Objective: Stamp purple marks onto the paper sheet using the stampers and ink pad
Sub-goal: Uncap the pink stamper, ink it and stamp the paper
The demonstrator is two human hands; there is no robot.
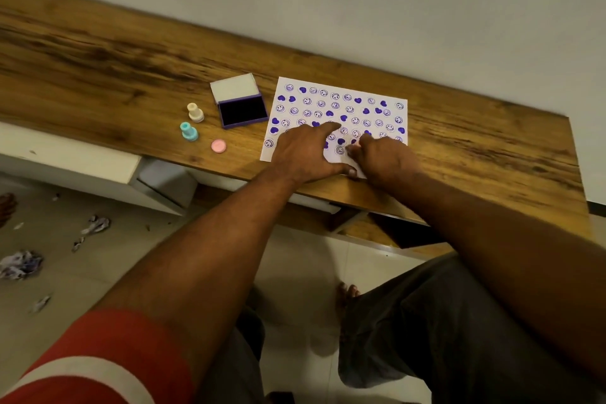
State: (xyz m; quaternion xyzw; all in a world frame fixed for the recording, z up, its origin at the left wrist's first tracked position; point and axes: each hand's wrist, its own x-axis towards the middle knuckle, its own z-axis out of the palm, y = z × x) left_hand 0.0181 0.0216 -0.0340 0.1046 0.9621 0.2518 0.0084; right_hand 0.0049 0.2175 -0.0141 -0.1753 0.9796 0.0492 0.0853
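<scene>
Our wooden desk (131, 52) stretches away to the left of both hands. On it the sheet (341, 108), covered in purple smileys and hearts, lies under our hands and reaches out beyond the fingertips. Our left hand (306, 149) rests flat on the near left part of the sheet, fingers spread and holding nothing, thumb at the near edge. Our right hand (382, 157) sits just beside it on the near right part, fingers curled down toward the paper; a bit of pink shows at the fingertips, but we cannot tell what it grips. The ink pad (242, 110) lies open just left of the sheet, beyond our left hand. Further left stand a cream stamper (195, 112) and a teal stamper (189, 131). A pink cap (218, 146) lies nearest, left of our left hand.
</scene>
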